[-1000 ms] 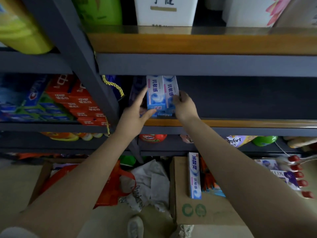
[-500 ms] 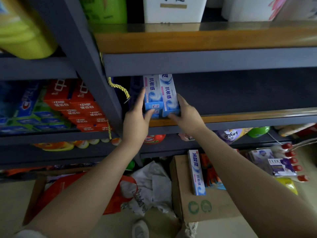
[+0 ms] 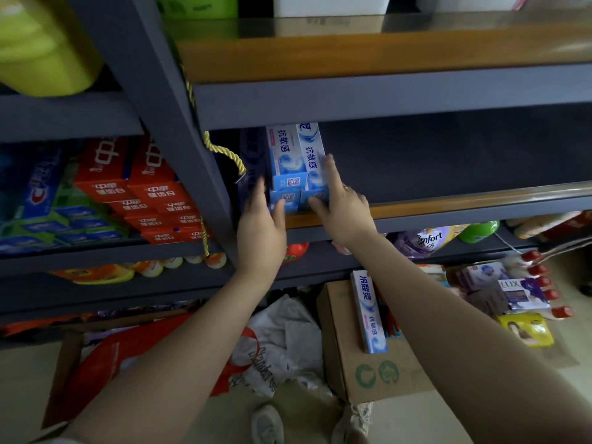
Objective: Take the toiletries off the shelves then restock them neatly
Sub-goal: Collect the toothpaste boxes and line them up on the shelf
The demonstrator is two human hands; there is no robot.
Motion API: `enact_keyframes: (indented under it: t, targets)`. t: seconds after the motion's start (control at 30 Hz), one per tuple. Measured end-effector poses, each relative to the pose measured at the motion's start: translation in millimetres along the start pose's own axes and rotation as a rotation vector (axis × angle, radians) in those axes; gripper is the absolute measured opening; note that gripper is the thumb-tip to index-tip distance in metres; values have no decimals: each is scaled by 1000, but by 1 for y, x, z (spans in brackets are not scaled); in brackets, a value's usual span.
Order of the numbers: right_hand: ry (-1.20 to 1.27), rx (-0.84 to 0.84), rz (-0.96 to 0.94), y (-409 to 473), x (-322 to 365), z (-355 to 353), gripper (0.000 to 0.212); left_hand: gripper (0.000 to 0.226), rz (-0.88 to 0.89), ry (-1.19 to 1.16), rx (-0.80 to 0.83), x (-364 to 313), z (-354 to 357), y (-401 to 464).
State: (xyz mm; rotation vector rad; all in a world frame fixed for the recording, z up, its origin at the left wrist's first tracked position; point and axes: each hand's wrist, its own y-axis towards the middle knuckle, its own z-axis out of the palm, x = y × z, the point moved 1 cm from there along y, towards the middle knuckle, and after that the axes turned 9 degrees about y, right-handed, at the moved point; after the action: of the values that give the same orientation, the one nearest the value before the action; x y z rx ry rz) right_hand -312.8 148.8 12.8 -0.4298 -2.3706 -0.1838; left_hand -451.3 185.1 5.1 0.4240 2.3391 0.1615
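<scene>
1. While both hands bracket the stack of blue toothpaste boxes (image 3: 296, 169), which sits on the middle shelf (image 3: 448, 208) just right of the grey shelf upright (image 3: 166, 123), treat the upright as the guide: the stack should end square to it and flush with the shelf's front lip.
2. Left hand (image 3: 261, 232) lies on the upright's side of the stack, its fingers (image 3: 258, 193) fairly straight along the boxes' left face and its thumb on the lower front end. Judged from that, it works as a stop, so keep it flat, not gripping.
3. Right hand (image 3: 341, 213) is on the stack's far side from the upright, with one finger laid up along the top right box and the thumb at the lower front corner. Its fingers are spread and pressing; they do not appear to wrap round a box.
4. Push gently toward the upright with the right hand until the two columns close up. The top right box looks slightly tilted away from the upright, so nudge its far end in first.
5. Press the front ends level with both thumbs; light cartons like these probably slide easily and could skew.
6. One more matching box (image 3: 368, 310) lies on the cardboard carton (image 3: 352, 363) on the floor, below and right of the upright; it probably goes up next.
</scene>
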Motion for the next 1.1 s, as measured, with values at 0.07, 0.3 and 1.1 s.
enact_keyframes:
  t: [0.07, 0.3, 1.1]
  targets:
    - [83, -206, -90, -15, -5, 0, 61, 54, 81, -11, -14, -3, -1, -18]
    - [89, -248, 149, -106, -106, 8, 33, 28, 381, 25, 352, 27, 37, -102]
    - [286, 161, 806, -191, -254, 128, 52, 25, -129, 103, 633, 85, 124, -202]
